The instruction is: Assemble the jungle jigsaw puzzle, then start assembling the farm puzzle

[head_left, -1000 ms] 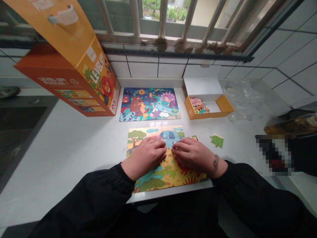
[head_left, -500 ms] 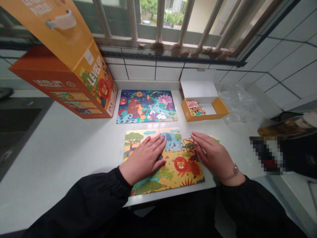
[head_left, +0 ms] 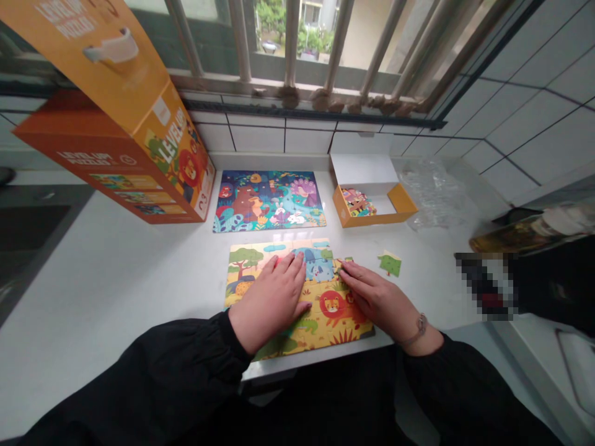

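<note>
A yellow animal jigsaw puzzle (head_left: pixel 344 334) with lions, an elephant and a crocodile lies near the counter's front edge. My left hand (head_left: pixel 274 297) rests flat across its middle, fingers stretched out and covering part of the picture. At the upper right of the puzzle, my right hand (head_left: pixel 385 300) lies with its fingers extended side by side, the tips touching a puzzle piece (head_left: pixel 343 261) there. That piece is partly hidden under the fingers. Apart from the puzzle, a loose green puzzle piece (head_left: pixel 390 264) lies on the counter beyond my right hand.
Behind lies a dark blue forest puzzle (head_left: pixel 269 201). An open yellow box (head_left: pixel 376 217) holding puzzle pieces stands to its right, beside crumpled clear plastic (head_left: pixel 434 192). A tall orange puzzle box (head_left: pixel 121 161) stands at the left. A bottle of yellowish liquid (head_left: pixel 506 238) is at the right.
My right hand has shifted left onto the puzzle's upper right part, uncovering the loose green piece. My left hand stays flat on the puzzle. The view has turned slightly.
</note>
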Available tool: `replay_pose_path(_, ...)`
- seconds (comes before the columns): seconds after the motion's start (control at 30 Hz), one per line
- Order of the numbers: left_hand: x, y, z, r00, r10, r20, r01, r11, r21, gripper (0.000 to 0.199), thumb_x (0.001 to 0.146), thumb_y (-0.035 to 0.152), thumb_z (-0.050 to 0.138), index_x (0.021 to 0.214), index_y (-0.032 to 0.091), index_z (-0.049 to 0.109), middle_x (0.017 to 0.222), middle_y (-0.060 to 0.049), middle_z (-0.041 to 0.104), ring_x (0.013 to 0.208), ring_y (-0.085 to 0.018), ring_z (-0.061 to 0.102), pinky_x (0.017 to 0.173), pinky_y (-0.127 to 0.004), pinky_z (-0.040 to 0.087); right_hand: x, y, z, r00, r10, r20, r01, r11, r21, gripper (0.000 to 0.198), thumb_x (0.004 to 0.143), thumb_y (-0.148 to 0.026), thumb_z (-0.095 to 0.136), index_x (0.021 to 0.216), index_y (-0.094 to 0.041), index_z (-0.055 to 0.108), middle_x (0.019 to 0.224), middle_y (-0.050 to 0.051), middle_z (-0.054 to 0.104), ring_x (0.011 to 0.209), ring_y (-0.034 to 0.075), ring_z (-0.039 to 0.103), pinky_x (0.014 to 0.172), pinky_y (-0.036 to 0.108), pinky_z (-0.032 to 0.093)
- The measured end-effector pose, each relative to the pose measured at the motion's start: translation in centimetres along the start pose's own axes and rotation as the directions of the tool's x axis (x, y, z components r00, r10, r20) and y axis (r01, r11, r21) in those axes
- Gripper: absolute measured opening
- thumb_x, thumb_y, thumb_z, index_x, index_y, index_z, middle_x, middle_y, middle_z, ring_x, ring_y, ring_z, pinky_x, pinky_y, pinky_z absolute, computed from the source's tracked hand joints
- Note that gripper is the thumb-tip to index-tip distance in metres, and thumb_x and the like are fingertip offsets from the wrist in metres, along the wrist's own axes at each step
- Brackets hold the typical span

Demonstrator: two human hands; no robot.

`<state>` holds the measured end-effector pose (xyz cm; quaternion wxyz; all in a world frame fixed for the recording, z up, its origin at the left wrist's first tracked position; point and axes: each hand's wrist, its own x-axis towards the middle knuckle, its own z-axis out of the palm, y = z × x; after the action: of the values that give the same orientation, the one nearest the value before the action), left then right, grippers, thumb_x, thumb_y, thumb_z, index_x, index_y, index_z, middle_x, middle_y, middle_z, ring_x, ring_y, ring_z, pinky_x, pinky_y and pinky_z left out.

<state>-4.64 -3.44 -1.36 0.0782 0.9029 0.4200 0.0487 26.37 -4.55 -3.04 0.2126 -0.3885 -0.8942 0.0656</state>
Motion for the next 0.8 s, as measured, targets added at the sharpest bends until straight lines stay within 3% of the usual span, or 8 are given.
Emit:
replay_pose_path(0.23,3.4,2.5,0.5,0.977,0.206,-0.05,-0.21,0.973,-0.092,0.078,0.108,0.051,0.062,0.171,0.012,0.037,0.179,-0.018,0.037,0.164,-0.034,0.039,0.134,-0.052,0.029,-0.5,0.3,1.3,0.997,0.025,0.066,-0.021,0.998,-0.065,0.069,0.099,0.001,0.054,0.165,-0.019,0.054,0.165,0.016,0.058,0.155,0.031,0.054,0.125,0.051,0.055)
replay_pose_path(0.43,3.7,2.7,2.2,0.978,0.209,-0.007,-0.208,0.97,-0.124,0.082,0.111,0.061,0.052,0.171,0.007,0.036,0.181,-0.017,0.032,0.167,-0.033,0.034,0.137,-0.051,0.02,-0.4,0.6,0.0,0.999,0.0,0.039,0.001,1.0,-0.025,0.068,0.101,-0.003,0.052,0.166,-0.023,0.052,0.163,0.012,0.061,0.154,0.028,0.056,0.125,0.052,0.054)
replay_pose_path(0.53,3.3,2.5,2.3,0.98,0.201,0.01,-0.198,0.971,-0.131,0.084,0.111,0.064,0.049,0.173,0.009,0.033,0.182,-0.015,0.031,0.168,-0.033,0.032,0.138,-0.052,0.018,-1.1,2.6,-2.4,0.987,0.152,-0.049,-0.157,0.98,-0.12,0.052,0.105,-0.016,0.057,0.156,-0.021,0.062,0.154,0.016,0.068,0.145,0.033,0.063,0.123,0.059,0.054)
replay_pose_path(0.63,2.5,2.1,2.2,0.978,0.209,0.01,-0.206,0.969,-0.138,0.085,0.111,0.066,0.046,0.175,0.012,0.031,0.183,-0.014,0.028,0.169,-0.031,0.03,0.139,-0.051,0.016,-2.6,5.5,-4.5,0.929,0.365,-0.057,-0.368,0.901,-0.231,0.047,0.103,-0.035,0.066,0.145,-0.014,0.069,0.151,0.024,0.066,0.139,0.041,0.066,0.118,0.063,0.056)
replay_pose_path(0.7,1.7,1.7,2.1,0.978,0.209,0.013,-0.205,0.969,-0.139,0.085,0.111,0.068,0.044,0.175,0.013,0.03,0.184,-0.013,0.026,0.169,-0.03,0.029,0.139,-0.05,0.015,-3.5,7.1,-5.4,0.911,0.411,0.016,-0.397,0.89,-0.226,0.047,0.102,-0.042,0.068,0.14,-0.015,0.072,0.144,0.023,0.07,0.132,0.04,0.069,0.116,0.06,0.058)
replay_pose_path(0.8,0.4,1.1,1.9,0.977,0.209,0.029,-0.204,0.969,-0.138,0.084,0.112,0.068,0.041,0.175,0.014,0.029,0.184,-0.011,0.023,0.169,-0.03,0.029,0.139,-0.05,0.014,-4.0,8.1,-6.0,0.918,0.387,0.085,-0.369,0.913,-0.172,0.042,0.102,-0.042,0.066,0.137,-0.019,0.072,0.133,0.018,0.075,0.122,0.035,0.073,0.112,0.056,0.06)
